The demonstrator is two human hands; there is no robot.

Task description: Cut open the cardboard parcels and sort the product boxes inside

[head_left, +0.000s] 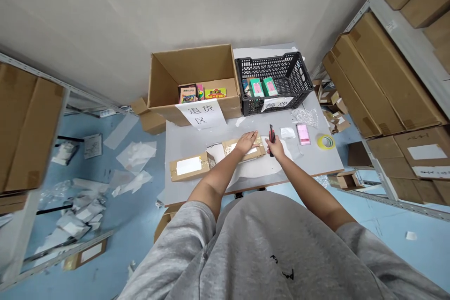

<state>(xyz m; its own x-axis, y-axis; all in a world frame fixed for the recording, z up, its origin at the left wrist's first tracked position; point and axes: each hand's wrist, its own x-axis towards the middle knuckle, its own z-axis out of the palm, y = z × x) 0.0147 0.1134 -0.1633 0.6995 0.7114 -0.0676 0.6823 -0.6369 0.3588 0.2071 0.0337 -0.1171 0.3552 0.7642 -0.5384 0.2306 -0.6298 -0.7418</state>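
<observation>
While shelved cartons (383, 75) are lining the frame's right, a person is working at a grey table (316, 159), an open cardboard box (191, 75) and a black plastic crate (274, 84) standing along its far edge. At centre, the left hand (246, 143) is pressing flat on a taped parcel (260, 150), pinning it, while the right hand (275, 146), apart from it, is gripping a red-handled utility knife (271, 135), its blade hard to make out.

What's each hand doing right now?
Left hand: open, flat on a taped cardboard parcel.
Right hand: closed, holding a red-and-black utility knife.
</observation>
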